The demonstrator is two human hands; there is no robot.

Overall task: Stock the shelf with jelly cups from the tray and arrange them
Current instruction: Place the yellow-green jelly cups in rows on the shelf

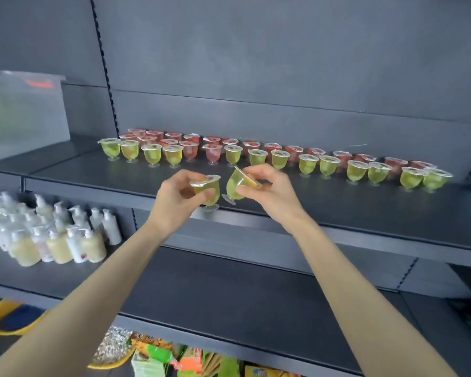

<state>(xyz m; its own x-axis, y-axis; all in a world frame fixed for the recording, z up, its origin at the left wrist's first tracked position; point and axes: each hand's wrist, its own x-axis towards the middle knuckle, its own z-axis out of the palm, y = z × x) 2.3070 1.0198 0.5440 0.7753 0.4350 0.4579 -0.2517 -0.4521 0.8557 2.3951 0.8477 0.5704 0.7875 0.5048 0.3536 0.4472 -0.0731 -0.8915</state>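
My left hand (178, 198) grips an upright green jelly cup (211, 190) above the front edge of the grey shelf (93, 172). Beside it my right hand (267, 187) pinches a second green jelly cup (235, 183) by its lid rim; this cup is tilted, its foot pointing down-left. The two cups nearly touch. Behind them on the shelf stand a front row of green jelly cups (329, 165) and a back row of red jelly cups (212, 153), running from left to right. No tray is clearly visible.
A translucent plastic box (22, 115) sits on the shelf at far left. Below left, white and yellow pump bottles (57, 235) crowd a lower shelf. Yellow baskets (0, 319) and snack packets (169, 360) lie at the bottom. The shelf's front strip before the cups is bare.
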